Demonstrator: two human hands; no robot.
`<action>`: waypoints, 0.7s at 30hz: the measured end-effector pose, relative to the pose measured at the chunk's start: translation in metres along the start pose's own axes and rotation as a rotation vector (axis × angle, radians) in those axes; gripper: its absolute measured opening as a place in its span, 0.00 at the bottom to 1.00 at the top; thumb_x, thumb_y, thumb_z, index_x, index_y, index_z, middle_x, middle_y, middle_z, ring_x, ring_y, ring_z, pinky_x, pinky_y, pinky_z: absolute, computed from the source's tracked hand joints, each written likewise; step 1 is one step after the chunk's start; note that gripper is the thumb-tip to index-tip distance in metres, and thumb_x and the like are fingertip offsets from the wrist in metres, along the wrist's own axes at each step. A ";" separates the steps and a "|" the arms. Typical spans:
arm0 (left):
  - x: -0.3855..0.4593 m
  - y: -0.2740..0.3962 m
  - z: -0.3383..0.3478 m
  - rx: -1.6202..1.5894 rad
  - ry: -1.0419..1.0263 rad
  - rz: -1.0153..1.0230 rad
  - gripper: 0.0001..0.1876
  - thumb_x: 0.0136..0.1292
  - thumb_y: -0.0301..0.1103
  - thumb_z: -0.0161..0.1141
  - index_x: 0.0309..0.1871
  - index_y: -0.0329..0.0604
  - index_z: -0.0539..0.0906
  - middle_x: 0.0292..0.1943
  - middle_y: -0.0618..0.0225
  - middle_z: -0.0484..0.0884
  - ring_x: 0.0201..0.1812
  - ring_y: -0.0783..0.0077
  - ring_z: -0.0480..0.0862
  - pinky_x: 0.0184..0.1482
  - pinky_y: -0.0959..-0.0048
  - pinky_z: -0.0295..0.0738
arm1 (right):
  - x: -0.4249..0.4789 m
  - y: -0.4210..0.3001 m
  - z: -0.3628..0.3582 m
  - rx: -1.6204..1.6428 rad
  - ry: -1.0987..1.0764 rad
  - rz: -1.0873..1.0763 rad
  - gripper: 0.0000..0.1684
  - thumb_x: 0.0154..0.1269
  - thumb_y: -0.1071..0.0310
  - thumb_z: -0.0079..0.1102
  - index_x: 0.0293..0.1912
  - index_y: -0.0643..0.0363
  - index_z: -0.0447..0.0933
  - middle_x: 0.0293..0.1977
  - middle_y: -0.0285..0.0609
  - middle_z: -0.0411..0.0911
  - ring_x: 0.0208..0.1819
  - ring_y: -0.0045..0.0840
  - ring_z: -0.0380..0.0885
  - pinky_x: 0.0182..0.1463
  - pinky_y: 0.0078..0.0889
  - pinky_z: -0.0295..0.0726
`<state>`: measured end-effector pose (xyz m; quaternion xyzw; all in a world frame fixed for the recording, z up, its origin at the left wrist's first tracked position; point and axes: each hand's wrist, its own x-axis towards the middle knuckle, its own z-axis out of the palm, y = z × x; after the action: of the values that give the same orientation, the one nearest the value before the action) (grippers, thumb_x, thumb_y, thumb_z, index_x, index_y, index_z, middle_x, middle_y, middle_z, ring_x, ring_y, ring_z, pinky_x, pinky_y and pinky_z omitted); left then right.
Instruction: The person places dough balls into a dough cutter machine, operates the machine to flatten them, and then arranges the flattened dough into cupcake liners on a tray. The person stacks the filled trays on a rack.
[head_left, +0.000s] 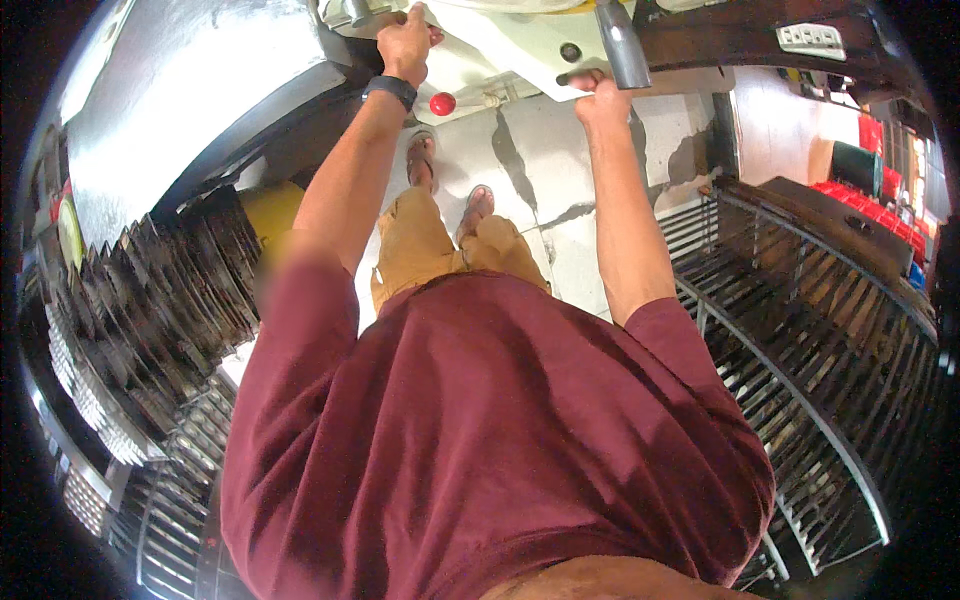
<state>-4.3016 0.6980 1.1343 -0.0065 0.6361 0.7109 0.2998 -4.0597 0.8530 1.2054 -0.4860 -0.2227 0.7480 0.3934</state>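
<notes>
My left hand (405, 46), below a watch on the wrist, is at the top edge against a cream-white machine body (480, 67), with its fingers partly curled; whether it grips anything is unclear. A grey metal cylinder (357, 10) is just beside it. My right hand (604, 96) is at the lower edge of the white body, its fingers bent under a larger grey metal cylinder (624, 46); its grip is partly hidden. Between the hands are a red round knob (442, 103) and a black round knob (570, 52).
A shiny metal table (187, 82) stands at left, above a row of dark, thin trays (172, 285). Slatted metal racks (780, 300) fill the right side. A white switch panel (811, 41) is at upper right. Red crates (877, 217) lie beyond. The tiled floor (555, 157) has dark stains.
</notes>
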 end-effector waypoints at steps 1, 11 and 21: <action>-0.012 0.015 0.009 0.038 -0.031 -0.029 0.15 0.74 0.38 0.58 0.42 0.29 0.77 0.31 0.59 0.80 0.28 0.68 0.83 0.40 0.64 0.88 | 0.005 -0.008 -0.009 0.008 -0.009 0.011 0.08 0.76 0.63 0.48 0.39 0.55 0.65 0.25 0.35 0.61 0.21 0.20 0.60 0.23 0.31 0.67; 0.004 0.008 0.003 0.037 0.066 -0.003 0.18 0.70 0.38 0.61 0.44 0.25 0.79 0.36 0.55 0.83 0.34 0.64 0.87 0.41 0.69 0.88 | 0.037 0.008 -0.010 -0.102 -0.018 -0.015 0.07 0.77 0.73 0.41 0.49 0.56 0.67 0.31 0.39 0.67 0.24 0.23 0.64 0.25 0.28 0.69; -0.012 0.029 0.007 -0.136 0.061 0.093 0.18 0.69 0.36 0.65 0.46 0.25 0.79 0.27 0.57 0.85 0.28 0.65 0.85 0.36 0.66 0.85 | 0.062 0.026 -0.018 0.015 -0.110 0.008 0.13 0.71 0.78 0.50 0.53 0.54 0.68 0.35 0.39 0.72 0.29 0.26 0.71 0.27 0.33 0.71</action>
<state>-4.3017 0.6986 1.1660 -0.0189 0.5950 0.7651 0.2456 -4.0665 0.8867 1.1444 -0.4419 -0.2364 0.7769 0.3810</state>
